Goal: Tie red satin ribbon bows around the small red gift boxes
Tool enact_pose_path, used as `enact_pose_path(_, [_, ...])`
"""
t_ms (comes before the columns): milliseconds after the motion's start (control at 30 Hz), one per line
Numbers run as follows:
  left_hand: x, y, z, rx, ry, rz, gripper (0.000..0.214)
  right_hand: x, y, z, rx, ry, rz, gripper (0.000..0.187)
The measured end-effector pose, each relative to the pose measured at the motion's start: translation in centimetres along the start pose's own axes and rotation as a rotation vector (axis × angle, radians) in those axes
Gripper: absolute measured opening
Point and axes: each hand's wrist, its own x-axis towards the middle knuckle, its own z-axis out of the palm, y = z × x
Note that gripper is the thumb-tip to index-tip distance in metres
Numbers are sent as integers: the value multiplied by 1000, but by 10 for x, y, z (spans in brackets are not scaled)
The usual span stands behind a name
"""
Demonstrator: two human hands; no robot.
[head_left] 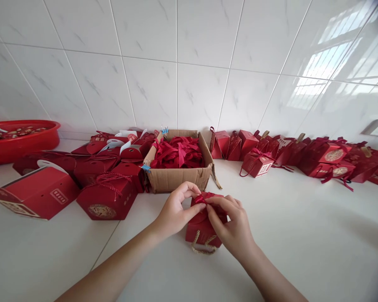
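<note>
A small red gift box (197, 231) stands on the white counter in front of me, with a twisted gold rope handle (203, 251) hanging on its near side. On top of it lies a red ribbon (200, 199), looped into what looks like a bow. My left hand (178, 207) pinches the ribbon from the left, thumb and fingertips together. From the right, my right hand (229, 216) pinches the same ribbon, its fingertips almost meeting the left ones. The hands partly cover the box top, so the knot itself is hidden.
Just behind is a cardboard box (176, 178) full of red ribbons (179, 153), with blue binder clips (145, 167). Red gift boxes (108, 201) crowd the left; a row of ribboned boxes (258, 161) lines the tiled wall at right. A red basin (25, 142) stands far left.
</note>
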Motion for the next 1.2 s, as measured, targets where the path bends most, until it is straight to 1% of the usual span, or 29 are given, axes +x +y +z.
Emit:
enact_pose_path(67, [0,1,1,10,15,-13,21,-1,0,-2,-100,11,-48,15])
enact_pose_path(167, [1,1,2,26,29,-27,23,0,0,-6,-195,-7,-66,14])
enact_pose_path(233, [1,2,2,46,35,-20,23,0,1,-7,-223,-15,-56,14])
enact_pose_path(300, [1,3,1,68,11,12,22,0,3,-8,-216,-5,-45,13])
enact_pose_path(400, [2,3,-4,107,-73,72,27,0,5,-7,-161,-8,-12,14])
enact_pose_path(467, [2,1,-7,148,-104,98,27,1,7,-6,-118,-15,19,13])
enact_pose_path(533, [3,-2,-8,231,-94,119,20,1,8,-5,-85,-21,39,13])
enact_pose_path(633, [6,-4,-6,442,-48,171,12,2,11,-4,-40,-9,64,13])
enact_pose_path(700, [7,-3,-4,577,-12,243,9,3,12,-4,7,-13,111,15])
enact_pose_path(767, [9,-2,-2,646,18,322,8,5,13,-5,90,-60,168,19])
enact_pose_path(867, [10,-1,1,637,56,373,9,9,14,-8,272,-176,239,26])
enact_pose_path(1000, [10,0,3,620,49,357,12,12,13,-9,483,-263,330,33])
enact_pose_path(1067, [11,-1,4,627,49,358,14,11,12,-8,511,-278,359,35])
enact_pose_path(1133, [11,-3,5,609,59,372,16,11,11,-6,487,-267,367,37])
enact_pose_path(1200, [10,-4,4,578,98,379,17,10,11,-5,466,-241,360,38])
